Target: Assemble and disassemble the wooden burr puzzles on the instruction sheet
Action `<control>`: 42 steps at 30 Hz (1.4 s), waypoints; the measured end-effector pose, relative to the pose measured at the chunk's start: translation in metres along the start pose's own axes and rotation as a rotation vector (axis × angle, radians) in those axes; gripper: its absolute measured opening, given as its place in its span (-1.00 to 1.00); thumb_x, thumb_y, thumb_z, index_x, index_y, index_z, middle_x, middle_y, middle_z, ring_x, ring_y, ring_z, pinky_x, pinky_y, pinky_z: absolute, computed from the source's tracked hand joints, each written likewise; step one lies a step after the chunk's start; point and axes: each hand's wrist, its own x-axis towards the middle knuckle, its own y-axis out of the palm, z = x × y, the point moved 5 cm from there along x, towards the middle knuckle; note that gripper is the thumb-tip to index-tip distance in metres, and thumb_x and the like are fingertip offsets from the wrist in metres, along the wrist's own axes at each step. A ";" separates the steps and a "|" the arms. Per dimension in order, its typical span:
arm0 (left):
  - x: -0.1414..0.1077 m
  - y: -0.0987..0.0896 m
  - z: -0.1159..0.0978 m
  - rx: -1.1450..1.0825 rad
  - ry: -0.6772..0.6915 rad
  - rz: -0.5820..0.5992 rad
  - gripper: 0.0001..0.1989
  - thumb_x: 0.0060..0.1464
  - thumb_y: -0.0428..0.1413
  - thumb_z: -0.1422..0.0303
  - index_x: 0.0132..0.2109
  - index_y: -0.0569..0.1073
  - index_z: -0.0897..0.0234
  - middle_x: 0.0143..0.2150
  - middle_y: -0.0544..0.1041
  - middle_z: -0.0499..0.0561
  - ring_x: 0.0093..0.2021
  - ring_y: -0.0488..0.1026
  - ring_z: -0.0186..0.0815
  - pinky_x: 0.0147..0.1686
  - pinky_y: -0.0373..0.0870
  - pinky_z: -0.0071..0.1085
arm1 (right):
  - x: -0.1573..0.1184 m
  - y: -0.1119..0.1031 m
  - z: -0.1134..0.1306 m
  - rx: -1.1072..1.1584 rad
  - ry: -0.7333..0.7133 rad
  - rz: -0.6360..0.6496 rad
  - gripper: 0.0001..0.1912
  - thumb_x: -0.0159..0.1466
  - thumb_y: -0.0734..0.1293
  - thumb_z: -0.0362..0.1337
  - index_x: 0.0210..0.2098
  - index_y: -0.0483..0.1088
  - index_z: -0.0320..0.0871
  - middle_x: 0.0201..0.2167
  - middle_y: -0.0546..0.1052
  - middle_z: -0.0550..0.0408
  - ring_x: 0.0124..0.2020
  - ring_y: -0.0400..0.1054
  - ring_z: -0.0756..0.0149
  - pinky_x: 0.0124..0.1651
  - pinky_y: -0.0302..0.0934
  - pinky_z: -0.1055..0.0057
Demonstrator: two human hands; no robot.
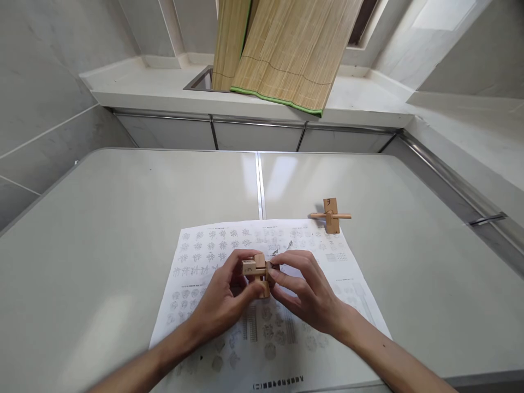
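Observation:
Several light wooden pieces fitted together form a small block assembly (259, 272), held above a printed sheet (335, 305). My left hand (229, 295) grips it from the left, thumb on its lower front and fingers behind it. On its right side, the fingertips of my right hand (307, 286) pinch the assembly's end. A dark mark shows on the piece at the left. The fingers hide parts of the assembly. Farther back on the right, a second wooden assembly (331, 215) shaped like a cross, with a dark mark, rests at the sheet's upper right corner.
The sheet lies on a pale table (102, 234) with a metal seam (259, 185) down its middle. Beyond the table's far edge is a white counter (155, 93) with a sink (202, 80). A bamboo mat (290, 54) with green edging hangs over the counter.

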 end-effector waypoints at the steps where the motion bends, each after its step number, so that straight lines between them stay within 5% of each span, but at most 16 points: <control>1: 0.000 -0.001 -0.001 0.004 -0.003 -0.016 -0.65 0.37 0.10 0.00 0.05 0.42 0.17 -0.27 0.49 -0.05 -0.33 0.42 -0.33 -0.32 0.41 -0.39 | 0.000 0.000 0.000 0.000 -0.001 0.004 -0.49 0.34 0.42 -0.54 0.17 0.29 0.02 0.04 0.50 -0.01 0.03 0.47 0.14 -0.04 0.53 0.15; 3: 0.000 -0.003 -0.001 0.018 -0.025 -0.050 -0.62 0.44 -0.05 -0.01 0.00 0.43 0.18 -0.33 0.45 -0.08 -0.41 0.37 -0.36 -0.38 0.37 -0.40 | -0.001 0.001 0.001 0.004 -0.003 0.013 -0.47 0.34 0.42 -0.53 0.17 0.29 0.05 0.04 0.51 0.01 0.04 0.47 0.15 -0.03 0.53 0.14; 14: 0.005 -0.006 0.002 0.151 -0.014 -0.101 -0.66 0.45 -0.01 0.04 -0.08 0.44 0.21 -0.31 0.49 -0.06 -0.35 0.41 -0.33 -0.34 0.38 -0.42 | 0.003 0.003 0.009 -0.038 -0.065 0.026 -0.59 0.38 0.36 -0.56 0.09 0.33 -0.01 0.01 0.55 0.01 0.00 0.44 0.19 -0.03 0.50 0.18; 19: 0.006 -0.003 0.007 0.094 -0.076 -0.060 -0.60 0.44 -0.06 -0.04 -0.09 0.37 0.20 -0.32 0.53 -0.07 -0.49 0.40 -0.35 -0.45 0.38 -0.40 | 0.001 0.006 0.006 -0.047 -0.046 0.055 -0.54 0.37 0.37 -0.56 0.14 0.31 0.01 0.04 0.55 0.00 0.02 0.44 0.16 0.00 0.48 0.14; 25: 0.004 -0.004 0.008 0.173 -0.041 -0.120 -0.60 0.46 -0.08 -0.02 -0.12 0.38 0.20 -0.22 0.58 -0.01 -0.23 0.53 -0.22 -0.26 0.42 -0.34 | -0.002 0.007 0.007 -0.034 -0.045 0.055 -0.51 0.34 0.40 -0.56 0.16 0.32 -0.02 0.02 0.55 -0.02 0.02 0.44 0.15 0.00 0.47 0.13; 30: 0.004 -0.003 0.008 0.163 -0.075 -0.131 -0.58 0.45 -0.09 -0.05 -0.10 0.39 0.21 -0.20 0.59 0.01 -0.22 0.52 -0.21 -0.29 0.41 -0.33 | 0.000 0.007 0.009 -0.050 -0.039 0.048 -0.49 0.33 0.41 -0.56 0.17 0.33 -0.01 0.02 0.55 -0.01 0.00 0.44 0.14 -0.02 0.47 0.13; 42: 0.005 0.003 0.008 -0.042 -0.159 0.008 -0.57 0.42 -0.08 -0.11 -0.14 0.29 0.17 -0.42 0.46 -0.12 -0.53 0.42 -0.32 -0.47 0.41 -0.37 | -0.002 0.008 0.006 -0.032 -0.018 0.041 -0.47 0.35 0.40 -0.55 0.16 0.31 0.11 0.02 0.53 0.05 -0.03 0.45 0.18 -0.03 0.48 0.13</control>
